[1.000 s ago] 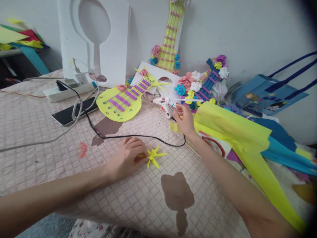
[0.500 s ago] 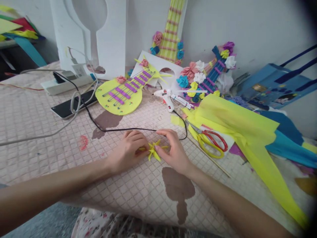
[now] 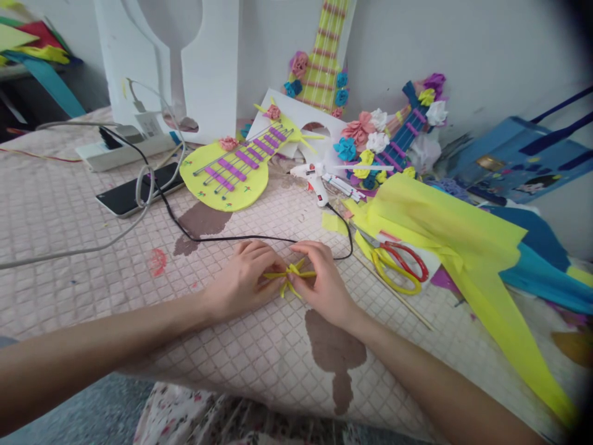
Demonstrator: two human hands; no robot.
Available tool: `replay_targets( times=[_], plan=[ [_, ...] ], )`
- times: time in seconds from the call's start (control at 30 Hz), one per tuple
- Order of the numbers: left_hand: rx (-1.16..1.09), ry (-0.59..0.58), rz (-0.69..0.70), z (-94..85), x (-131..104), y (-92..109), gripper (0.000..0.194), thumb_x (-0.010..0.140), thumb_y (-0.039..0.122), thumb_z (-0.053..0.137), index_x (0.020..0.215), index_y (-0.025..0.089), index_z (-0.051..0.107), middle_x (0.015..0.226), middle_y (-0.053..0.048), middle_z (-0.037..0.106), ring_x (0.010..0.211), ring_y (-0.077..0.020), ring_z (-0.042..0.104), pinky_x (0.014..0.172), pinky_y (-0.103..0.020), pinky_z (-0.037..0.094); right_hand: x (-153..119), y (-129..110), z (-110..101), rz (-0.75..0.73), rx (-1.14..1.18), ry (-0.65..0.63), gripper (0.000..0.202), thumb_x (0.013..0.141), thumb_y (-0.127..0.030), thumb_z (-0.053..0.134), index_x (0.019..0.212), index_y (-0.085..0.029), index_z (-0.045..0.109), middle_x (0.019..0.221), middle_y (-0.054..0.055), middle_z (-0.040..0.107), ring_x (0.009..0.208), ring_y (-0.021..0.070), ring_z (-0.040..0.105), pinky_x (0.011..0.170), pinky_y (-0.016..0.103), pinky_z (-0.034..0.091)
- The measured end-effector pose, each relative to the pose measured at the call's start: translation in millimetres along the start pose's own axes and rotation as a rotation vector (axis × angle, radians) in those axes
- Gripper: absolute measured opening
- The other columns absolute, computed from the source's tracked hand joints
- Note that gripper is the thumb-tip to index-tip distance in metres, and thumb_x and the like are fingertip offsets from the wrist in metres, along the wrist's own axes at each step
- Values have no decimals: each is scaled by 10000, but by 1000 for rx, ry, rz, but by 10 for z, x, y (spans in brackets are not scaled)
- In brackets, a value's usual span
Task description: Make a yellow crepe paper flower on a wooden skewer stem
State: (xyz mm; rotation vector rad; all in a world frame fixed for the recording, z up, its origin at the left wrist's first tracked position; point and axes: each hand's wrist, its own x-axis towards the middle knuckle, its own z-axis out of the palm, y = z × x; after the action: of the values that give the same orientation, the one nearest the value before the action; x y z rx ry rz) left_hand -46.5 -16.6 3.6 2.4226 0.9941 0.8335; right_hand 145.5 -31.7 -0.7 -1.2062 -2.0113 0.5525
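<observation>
Low over the quilted cloth, a small yellow paper flower (image 3: 293, 269) with narrow, pointed petals sits between my two hands. My left hand (image 3: 250, 275) pinches its left side with thumb and fingers. From the right, my right hand (image 3: 324, 281) has its thumb pressed at the flower's middle, the fingers curled over behind it. Just beyond the hands runs a black cord (image 3: 241, 237) that leads to a white glue gun (image 3: 315, 182). A yellow paper guitar (image 3: 231, 176) with purple bars lies farther back.
Scissors (image 3: 398, 266) with red and yellow handles and a thin wooden stick (image 3: 393, 293) lie to the right, beside yellow crepe paper (image 3: 445, 216). A phone (image 3: 134, 191) and a power strip (image 3: 125, 151) are at left. Flower-trimmed guitars (image 3: 398, 145) and a blue bag (image 3: 519, 157) stand behind.
My left fingers have moved slightly right, closer to the flower's middle and my right thumb. The petals have shifted and look more gathered. The view has tilted a little.
</observation>
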Motion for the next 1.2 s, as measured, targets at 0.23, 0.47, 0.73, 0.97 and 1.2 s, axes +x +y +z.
replay_targets(
  times=[0.23, 0.47, 0.73, 0.97, 1.2],
  plan=[
    [-4, -2, -18, 39, -5, -19, 12, 827, 173, 559, 825, 179, 570, 824, -8, 622, 864, -170, 524, 832, -340, 358, -19, 7, -13, -5, 16, 6, 349, 825, -174, 516, 1163, -255, 484, 1177, 81, 514, 1163, 227, 460, 1011, 465, 384],
    [-27, 6, -18, 14, 4, -22, 22, 835, 201, 567, 836, 181, 575, 827, -10, 626, 860, -174, 533, 815, -331, 364, -26, 9, 0, -16, -5, -3, 422, 771, -152, 574, 1176, -226, 483, 1191, 92, 493, 1178, 223, 440, 1033, 431, 366],
    [-46, 12, -38, -10, -4, -29, 30, 822, 158, 565, 843, 176, 576, 838, -17, 630, 881, -181, 533, 818, -336, 383, -19, -15, 0, -10, -5, 2, 396, 776, -142, 571, 1153, -231, 487, 1184, 91, 491, 1174, 223, 441, 1027, 439, 368],
    [-31, 21, -35, 16, 10, -36, 47, 799, 150, 593, 829, 181, 575, 827, -12, 627, 872, -180, 538, 827, -342, 386, -33, 18, -1, -14, 22, 6, 374, 805, -185, 557, 1168, -244, 490, 1196, 86, 496, 1175, 227, 449, 1022, 455, 374],
    [-96, 85, -4, -64, -11, -29, 61, 880, 183, 507, 862, 172, 565, 818, -26, 608, 837, -164, 537, 790, -324, 415, -40, 46, -45, 56, 181, 129, 256, 896, -255, 471, 1150, -251, 505, 1136, 68, 545, 1121, 199, 503, 1005, 436, 408]
  ],
)
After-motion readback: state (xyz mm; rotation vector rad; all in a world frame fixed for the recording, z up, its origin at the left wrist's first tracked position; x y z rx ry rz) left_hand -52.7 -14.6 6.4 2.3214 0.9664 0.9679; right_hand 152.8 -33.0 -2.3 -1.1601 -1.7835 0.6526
